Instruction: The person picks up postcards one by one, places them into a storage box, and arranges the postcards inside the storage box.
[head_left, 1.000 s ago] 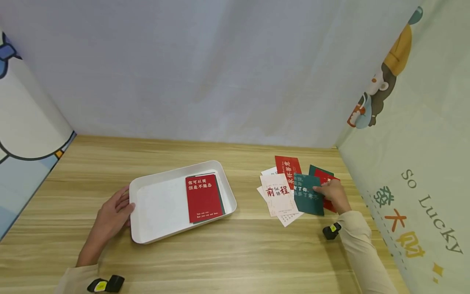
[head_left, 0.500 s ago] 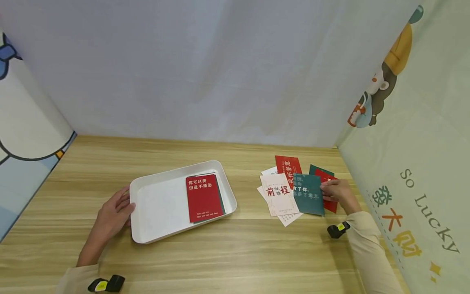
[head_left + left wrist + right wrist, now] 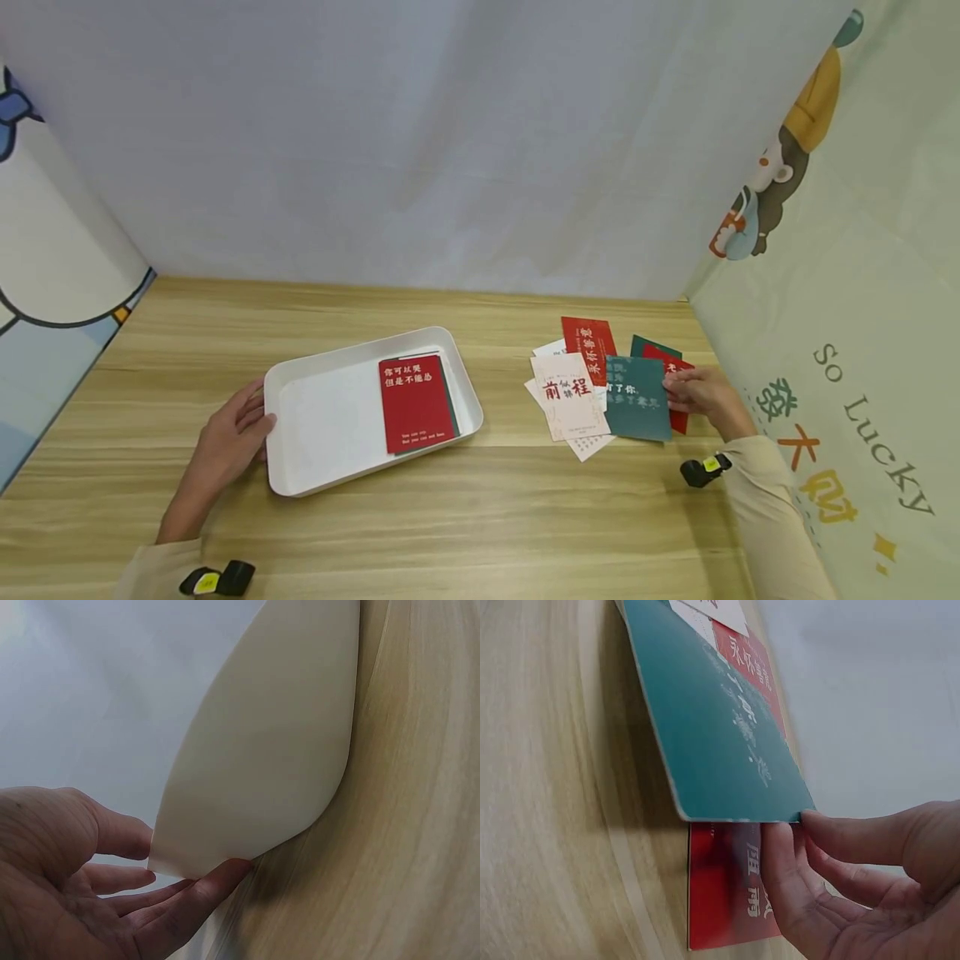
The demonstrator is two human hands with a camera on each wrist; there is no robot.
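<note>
My left hand (image 3: 232, 437) holds the left end of a shallow white tray (image 3: 322, 433), its thumb at the rim and fingers against the outer wall (image 3: 255, 750). Inside the tray's right part lies a small stack topped by a red card (image 3: 418, 406) with white lettering. At the right, my right hand (image 3: 701, 396) pinches the edge of a dark green card (image 3: 637, 408) between thumb and fingers. In the right wrist view this green card (image 3: 705, 727) tilts up off the table at its near edge. A red card (image 3: 720, 900) lies beneath the fingers.
Left of the green card lie a cream card (image 3: 570, 396), a red card (image 3: 588, 337) and white cards, overlapping. Another green card (image 3: 645, 343) peeks out behind the right hand. Pale cloth (image 3: 420, 167) borders the wooden table (image 3: 480, 517) at the back, printed cloth at the right.
My right hand has slid from the green card's face to its right edge and now pinches it. The card has shifted slightly right. The left hand and tray have stayed put.
</note>
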